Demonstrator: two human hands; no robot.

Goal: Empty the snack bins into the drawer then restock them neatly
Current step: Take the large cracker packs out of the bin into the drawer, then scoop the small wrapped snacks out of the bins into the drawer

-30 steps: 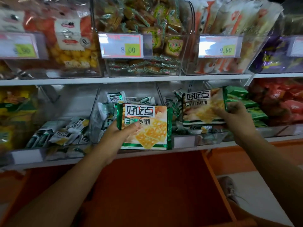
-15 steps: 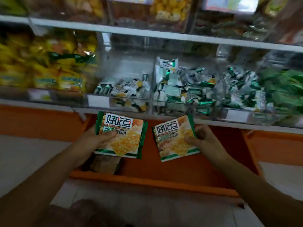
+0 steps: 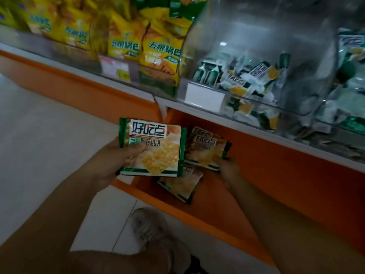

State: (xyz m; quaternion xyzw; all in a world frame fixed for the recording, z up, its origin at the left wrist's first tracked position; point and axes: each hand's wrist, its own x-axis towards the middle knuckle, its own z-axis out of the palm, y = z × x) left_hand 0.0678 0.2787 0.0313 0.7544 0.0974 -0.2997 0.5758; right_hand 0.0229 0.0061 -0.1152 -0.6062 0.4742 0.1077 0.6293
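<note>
left hand grips one cracker packet — right hand holds a second packet inside the drawer.

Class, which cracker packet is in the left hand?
The leftmost packet, gripped by the left hand; the others are lower, inside the orange drawer.

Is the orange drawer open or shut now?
Open: the orange drawer stands out from under the shelf, and a cracker pack lies inside it.

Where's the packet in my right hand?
Head view: the right-hand packet is down in the orange drawer, above a loose packet, right of the left-hand packet.
</note>
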